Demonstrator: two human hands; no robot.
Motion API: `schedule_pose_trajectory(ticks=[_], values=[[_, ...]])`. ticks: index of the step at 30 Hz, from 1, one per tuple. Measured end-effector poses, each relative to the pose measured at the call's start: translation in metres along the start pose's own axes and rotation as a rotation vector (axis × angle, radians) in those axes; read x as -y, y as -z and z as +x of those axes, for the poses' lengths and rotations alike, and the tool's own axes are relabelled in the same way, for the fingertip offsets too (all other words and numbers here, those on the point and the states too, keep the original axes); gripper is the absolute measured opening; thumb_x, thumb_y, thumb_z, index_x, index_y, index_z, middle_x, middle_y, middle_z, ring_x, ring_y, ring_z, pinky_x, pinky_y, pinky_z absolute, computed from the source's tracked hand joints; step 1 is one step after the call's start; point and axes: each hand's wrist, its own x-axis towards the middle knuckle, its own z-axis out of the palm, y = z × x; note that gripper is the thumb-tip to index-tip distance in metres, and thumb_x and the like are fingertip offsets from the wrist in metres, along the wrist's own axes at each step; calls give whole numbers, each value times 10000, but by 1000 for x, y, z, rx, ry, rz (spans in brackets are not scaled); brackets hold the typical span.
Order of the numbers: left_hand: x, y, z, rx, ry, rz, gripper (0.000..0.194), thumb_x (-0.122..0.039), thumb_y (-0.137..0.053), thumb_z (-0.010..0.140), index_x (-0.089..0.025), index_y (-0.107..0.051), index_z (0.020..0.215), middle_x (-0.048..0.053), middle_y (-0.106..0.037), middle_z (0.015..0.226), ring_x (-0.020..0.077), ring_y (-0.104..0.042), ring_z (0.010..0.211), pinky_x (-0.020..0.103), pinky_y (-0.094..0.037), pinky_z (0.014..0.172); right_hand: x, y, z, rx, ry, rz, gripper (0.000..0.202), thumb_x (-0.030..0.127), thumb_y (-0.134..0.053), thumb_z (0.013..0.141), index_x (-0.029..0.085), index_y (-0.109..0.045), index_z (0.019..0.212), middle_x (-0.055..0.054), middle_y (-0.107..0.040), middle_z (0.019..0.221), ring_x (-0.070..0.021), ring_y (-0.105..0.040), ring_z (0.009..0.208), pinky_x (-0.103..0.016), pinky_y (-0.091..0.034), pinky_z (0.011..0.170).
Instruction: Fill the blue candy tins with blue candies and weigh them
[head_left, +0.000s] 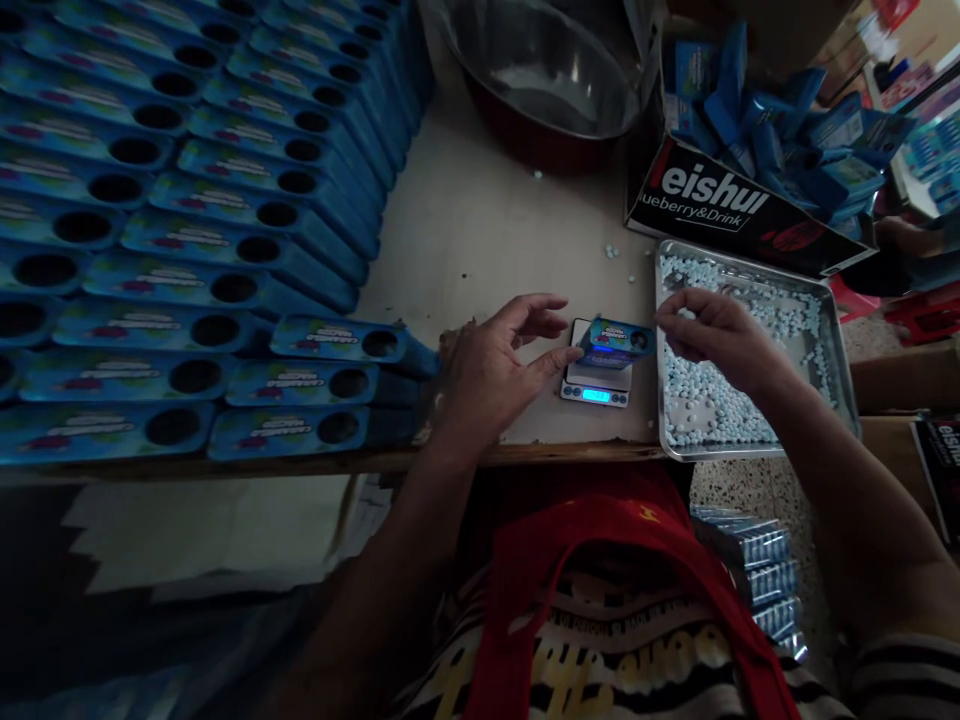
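Desk (465,220): I saw its pale top and its worn wooden near edge.
Blue boxes (169,240): Lots stood in neat rows by the left edge. Their fronts had round dark holes, and I could not tell how full they were.
Carton (750,235): It sat by the far right corner, with more blue packs (772,140) piled in a jumble. I read "eishui" and "ueberry&Drink"; the first letters were hard to see.
Big bowl (562,95): It sat toward the far edge. I could not see what it held.
Tray (844,370): It was at the right edge, with many loose pale blue sweets (720,400) in it.
Left hand (499,370): I saw its fingers open, thumb tip close to the box on the scale.
Right hand (712,330): Its fingertips were closed together over the tray. I could not tell if they had a sweet.
Scale (596,395): It was near the near edge, left of the tray. Its screen glowed blue, too blurry to read.
Small box (619,338): Just one was on the scale. It seemed to say "CARAMELO MACIZO".
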Motion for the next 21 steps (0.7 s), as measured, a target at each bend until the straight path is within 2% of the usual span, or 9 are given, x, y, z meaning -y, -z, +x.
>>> schedule_pose_trajectory(ticks=[2,5,8,12,16,19,21], values=[[1,-3,2,4,17,-22,518,-417,-911,855,-269,-739,1321,57,-827,1143,248,-796,1090,437,-658,1035,0,-2,3,15,73,-182,224,422,-838,955,216,-751,942,33,-573,679,-118,-452,626,-279,-318,577],[3,-5,3,2,32,-28,557,-439,-928,826,-269,-737,1321,60,-829,1142,260,-797,1097,454,-655,1044,0,-2,8,42,144,-403,73,272,-822,922,231,-798,977,28,-606,730,-138,-479,688,-301,-337,647],[4,-5,4,0,31,-10,585,-430,-932,817,-275,-724,1341,64,-825,1163,265,-795,1113,465,-651,1054,-1,-1,12,82,136,-486,131,236,-851,887,236,-820,1014,42,-574,717,-138,-459,690,-312,-320,673],[4,-4,5,6,30,17,602,-391,-932,812,-278,-712,1361,65,-819,1164,269,-796,1114,472,-653,1054,-1,-4,15,92,97,-453,171,231,-903,851,219,-823,1002,40,-587,729,-131,-473,691,-316,-313,679],[1,-2,6,12,19,16,593,-394,-928,822,-275,-714,1362,66,-813,1178,267,-793,1124,466,-655,1055,-4,4,15,20,41,-240,261,331,-979,787,208,-781,904,33,-592,718,-124,-474,670,-288,-333,631],[-1,2,7,15,1,13,590,-400,-936,817,-252,-726,1348,84,-813,1178,266,-794,1107,481,-653,1058,-23,32,9,-107,-70,196,256,320,-942,827,207,-713,844,32,-564,722,-100,-453,634,-243,-375,571],[-2,3,7,11,-3,15,579,-397,-941,810,-245,-738,1330,90,-819,1173,267,-793,1105,498,-648,1065,-47,59,3,-260,-168,507,211,223,-889,846,215,-678,845,25,-580,758,-90,-488,634,-205,-448,557]])
